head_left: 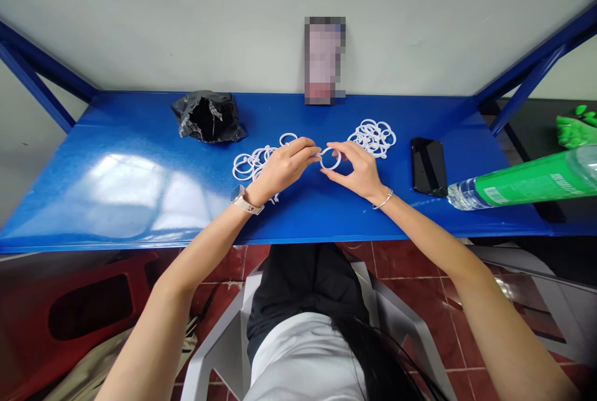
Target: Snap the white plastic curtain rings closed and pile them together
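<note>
My right hand [357, 171] holds a white plastic ring [322, 161] upright between thumb and fingers, and the ring resembles a curtain ring. On the ring's left side, my left hand [288, 166] pinches its small end piece with the fingertips; the exact contact is partly hidden. A loose pile of similar white rings [255, 156] lies under and beside my left hand, partly covered by it. Another heap of white rings [373, 137] rests just beyond my right hand.
On the blue table [298, 221] are a crumpled black plastic bag [191, 116], a dark phone [428, 166] and a green-labelled bottle [522, 180] at the right. A pixelated upright object [324, 59] leans on the wall. Blue braces [529, 87] flank the table.
</note>
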A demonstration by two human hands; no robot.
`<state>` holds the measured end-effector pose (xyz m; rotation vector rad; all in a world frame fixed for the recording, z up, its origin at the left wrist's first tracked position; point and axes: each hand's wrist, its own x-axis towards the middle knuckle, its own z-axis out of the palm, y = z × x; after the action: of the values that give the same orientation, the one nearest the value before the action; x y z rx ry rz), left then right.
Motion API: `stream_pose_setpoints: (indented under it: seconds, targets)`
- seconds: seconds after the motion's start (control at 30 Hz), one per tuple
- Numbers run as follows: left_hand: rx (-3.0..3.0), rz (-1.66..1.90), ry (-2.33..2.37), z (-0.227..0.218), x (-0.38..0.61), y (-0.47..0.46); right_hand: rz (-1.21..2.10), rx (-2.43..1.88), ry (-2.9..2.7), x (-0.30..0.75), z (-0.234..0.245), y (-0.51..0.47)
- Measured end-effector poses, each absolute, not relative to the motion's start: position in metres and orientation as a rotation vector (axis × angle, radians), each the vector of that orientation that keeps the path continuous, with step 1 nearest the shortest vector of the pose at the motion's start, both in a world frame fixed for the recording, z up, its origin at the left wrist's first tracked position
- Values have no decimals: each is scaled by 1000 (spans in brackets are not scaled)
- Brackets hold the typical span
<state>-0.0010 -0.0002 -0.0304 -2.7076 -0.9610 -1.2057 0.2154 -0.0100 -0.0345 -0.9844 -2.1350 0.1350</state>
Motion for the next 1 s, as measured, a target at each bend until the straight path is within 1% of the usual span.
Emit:
stream_pose_setpoints:
  seconds: [0.17, 0.33, 0.6, 0.83, 1.0]
  targets:
    - [-2652, -1038, -900, -30, -4, 3, 47, -972, -2152, 216, -34, -10]
    - [-2630, -930, -899, -29, -5, 3, 31, -967, -2166, 217, -35, -10]
    - [-2570, -982, -860, -32, -4, 3, 6, -967, -2191, 215, -34, -11]
    - [-2593, -946, -899, -30, -4, 2, 18, -932, -2215, 216, -33, -11]
    - [-2605, -901, -958, -31, -4, 3, 69, -1002, -2230, 217, -33, -11]
